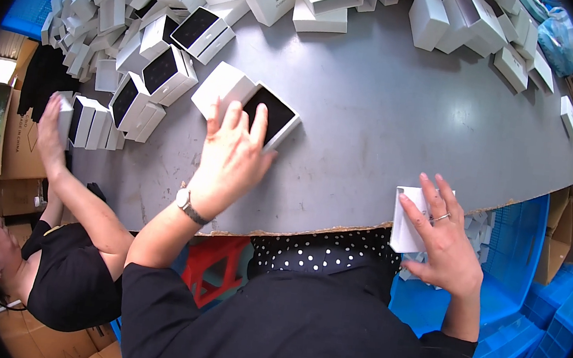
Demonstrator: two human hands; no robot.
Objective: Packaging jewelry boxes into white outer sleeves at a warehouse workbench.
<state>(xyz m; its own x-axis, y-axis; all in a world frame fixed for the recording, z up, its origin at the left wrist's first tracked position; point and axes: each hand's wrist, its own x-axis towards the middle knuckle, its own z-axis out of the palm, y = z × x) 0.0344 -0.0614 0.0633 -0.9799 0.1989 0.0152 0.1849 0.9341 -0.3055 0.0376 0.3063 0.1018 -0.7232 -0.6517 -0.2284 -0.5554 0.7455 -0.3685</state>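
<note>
My left hand (234, 163), with a watch on the wrist, reaches over two white boxes with its fingers spread. Its fingertips lie over a closed-looking white box (225, 89) and the dark inside of an open white box (283, 128) beside it. The hand hides the boxes' near parts. At the table's front edge, my right hand (448, 248), wearing a ring, holds a small white box (404, 228) with its fingers across the face and its thumb by the near edge. Below that hand is a blue crate (512, 259) with white pieces in it.
On the grey table (349, 116), a heap of white boxes (112, 14) fills the far left, and more boxes (456, 22) stand far right. Open boxes with dark insides (166, 74) form a row at left. A co-worker (74, 275) works there. A red stool (214, 269) stands under the table.
</note>
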